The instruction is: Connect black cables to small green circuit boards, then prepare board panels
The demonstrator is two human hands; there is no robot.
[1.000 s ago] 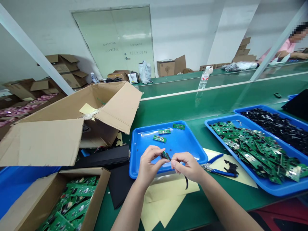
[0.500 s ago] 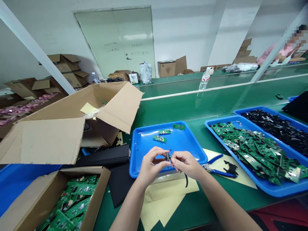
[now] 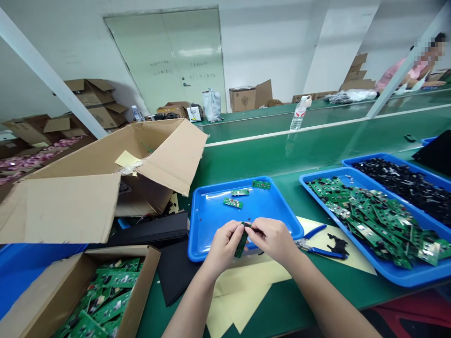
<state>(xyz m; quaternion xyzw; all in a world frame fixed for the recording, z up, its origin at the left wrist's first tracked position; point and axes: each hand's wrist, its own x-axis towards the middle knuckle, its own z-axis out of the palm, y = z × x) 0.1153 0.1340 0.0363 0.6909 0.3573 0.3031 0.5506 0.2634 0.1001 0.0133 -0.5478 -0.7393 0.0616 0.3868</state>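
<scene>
the thin green circuit board (image 3: 241, 245) is in my hands, just above the near side of the blue tray (image 3: 211, 225). it stands on its end and tips a bit, with the low end hanging down. my left hand (image 3: 224, 248) pinches the top end with thumb and fingers, and my right hand (image 3: 273, 239) curls in close and pinches it from the other side. neither hand is spread flat. my fingers hide the top of the board, so i cannot tell just where each fingertip sits. i think i hold it by the end so that most of it stays in sight, and over the tray so it would land there if it slipped.

three small green boards (image 3: 233, 203) lie flat in the tray, well apart from my hands. just to my right, blue-handled pliers (image 3: 319, 251) rest on pale yellow paper (image 3: 352, 263), close to my reach. past them, a second blue tray (image 3: 398, 277) holds a big heap of green boards, and a cardboard box (image 3: 141, 267) of boards sits on my left.
</scene>
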